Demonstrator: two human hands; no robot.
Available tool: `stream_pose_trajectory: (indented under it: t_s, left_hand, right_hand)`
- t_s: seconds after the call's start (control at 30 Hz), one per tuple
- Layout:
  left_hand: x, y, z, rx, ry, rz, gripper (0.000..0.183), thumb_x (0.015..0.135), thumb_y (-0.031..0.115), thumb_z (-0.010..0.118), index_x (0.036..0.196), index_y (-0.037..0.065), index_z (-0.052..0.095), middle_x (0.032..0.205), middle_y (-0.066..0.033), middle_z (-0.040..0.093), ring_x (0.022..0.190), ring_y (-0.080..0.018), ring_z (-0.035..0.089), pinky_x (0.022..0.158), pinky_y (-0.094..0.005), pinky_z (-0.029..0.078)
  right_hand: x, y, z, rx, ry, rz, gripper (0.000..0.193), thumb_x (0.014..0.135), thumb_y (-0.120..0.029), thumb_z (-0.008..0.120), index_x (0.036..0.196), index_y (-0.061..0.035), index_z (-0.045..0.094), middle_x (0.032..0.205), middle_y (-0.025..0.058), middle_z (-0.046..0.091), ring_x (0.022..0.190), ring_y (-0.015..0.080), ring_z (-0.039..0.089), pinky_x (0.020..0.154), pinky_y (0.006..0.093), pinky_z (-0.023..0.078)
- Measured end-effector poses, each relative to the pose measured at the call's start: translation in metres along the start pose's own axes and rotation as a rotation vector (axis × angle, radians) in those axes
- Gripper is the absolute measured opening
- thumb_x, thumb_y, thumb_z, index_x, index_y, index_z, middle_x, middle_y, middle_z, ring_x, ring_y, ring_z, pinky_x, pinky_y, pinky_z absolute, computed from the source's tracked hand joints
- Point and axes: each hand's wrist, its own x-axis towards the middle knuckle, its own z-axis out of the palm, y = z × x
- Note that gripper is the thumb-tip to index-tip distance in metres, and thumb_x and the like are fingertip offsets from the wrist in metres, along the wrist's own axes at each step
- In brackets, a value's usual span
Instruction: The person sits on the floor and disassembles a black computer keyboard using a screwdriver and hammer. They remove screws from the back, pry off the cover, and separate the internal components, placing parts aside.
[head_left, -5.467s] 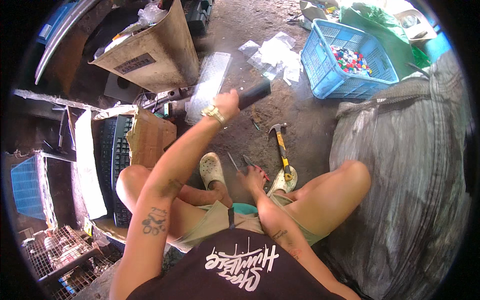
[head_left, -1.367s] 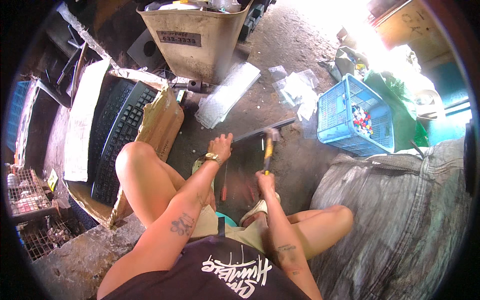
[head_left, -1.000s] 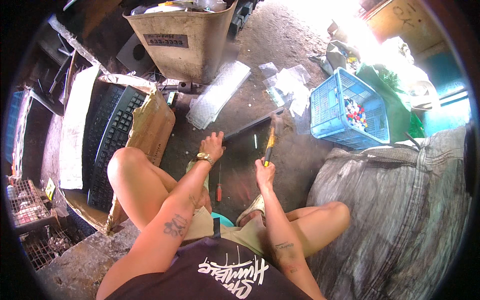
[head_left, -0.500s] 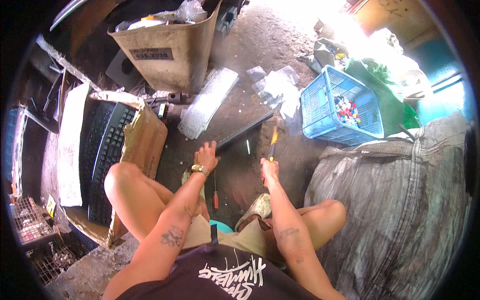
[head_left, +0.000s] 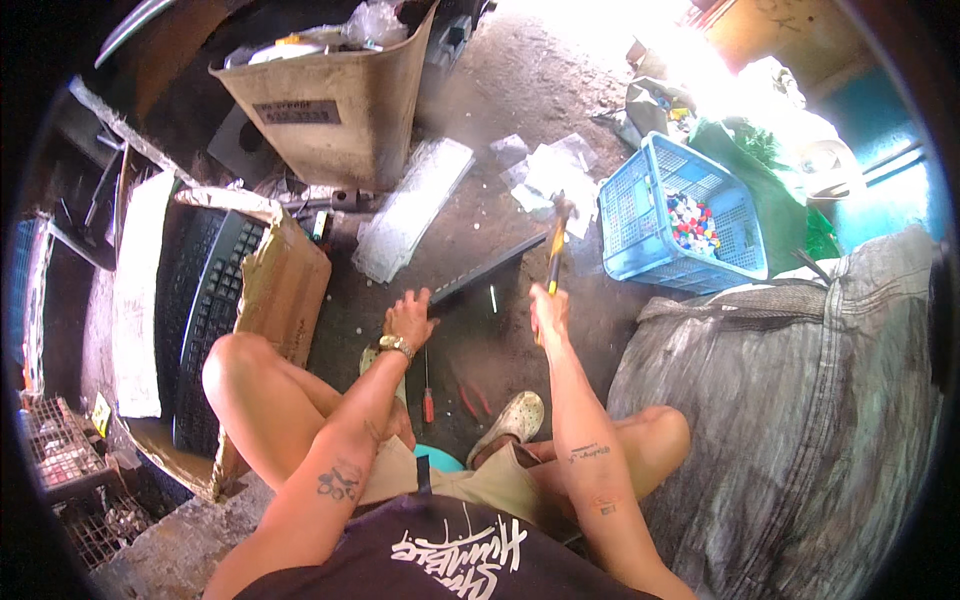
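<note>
My right grip [head_left: 550, 312] is clamped around the handle of a hammer [head_left: 555, 255], its head pointing away beyond my knuckles. My left grip [head_left: 408, 318] lies at the near end of a long dark bar [head_left: 490, 268]; I can't tell whether it is closed on it. The bar slants forward and right from that grip. Closer to me than both grips lie a red-handled screwdriver [head_left: 428, 402] and red-handled pliers [head_left: 475, 401]. A blue crate [head_left: 640, 225] stands ahead and right of my right grip.
</note>
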Motion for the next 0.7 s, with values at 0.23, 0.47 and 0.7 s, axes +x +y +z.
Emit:
stream_pose_trajectory:
  t_s: [0.23, 0.47, 0.7]
  left_hand:
    - [-0.001, -0.001, 0.003, -0.037, -0.008, 0.006, 0.062, 0.078, 0.035, 0.081, 0.127, 0.014, 0.049, 0.111, -0.0145, 0.059, 0.100, -0.0365, 0.065, 0.079, -0.0513, 0.054]
    - [-0.001, -0.001, 0.004, -0.024, 0.038, 0.026, 0.062, 0.078, 0.038, 0.081, 0.126, 0.014, 0.050, 0.109, -0.0136, 0.059, 0.095, -0.0369, 0.067, 0.077, -0.0517, 0.055]
    - [0.028, -0.015, -0.002, -0.062, -0.059, -0.048, 0.059, 0.079, 0.038, 0.080, 0.124, 0.013, 0.050, 0.103, -0.0176, 0.065, 0.094, -0.0402, 0.068, 0.077, -0.0539, 0.054]
  right_hand:
    - [-0.034, 0.053, 0.020, -0.465, 0.163, -0.208, 0.029, 0.083, -0.027, 0.068, 0.083, 0.0018, 0.067, 0.071, 0.0204, 0.066, 0.075, 0.0360, 0.069, 0.068, 0.0479, 0.051]
    - [-0.058, 0.074, 0.018, -0.486, -0.054, -0.028, 0.038, 0.081, -0.030, 0.067, 0.092, 0.0065, 0.070, 0.089, 0.0309, 0.069, 0.092, 0.0423, 0.070, 0.079, 0.0468, 0.053]
    - [-0.047, 0.081, 0.008, -0.372, 0.012, 0.020, 0.038, 0.081, -0.033, 0.070, 0.090, 0.0039, 0.070, 0.083, 0.0275, 0.069, 0.089, 0.0433, 0.069, 0.076, 0.0494, 0.049]
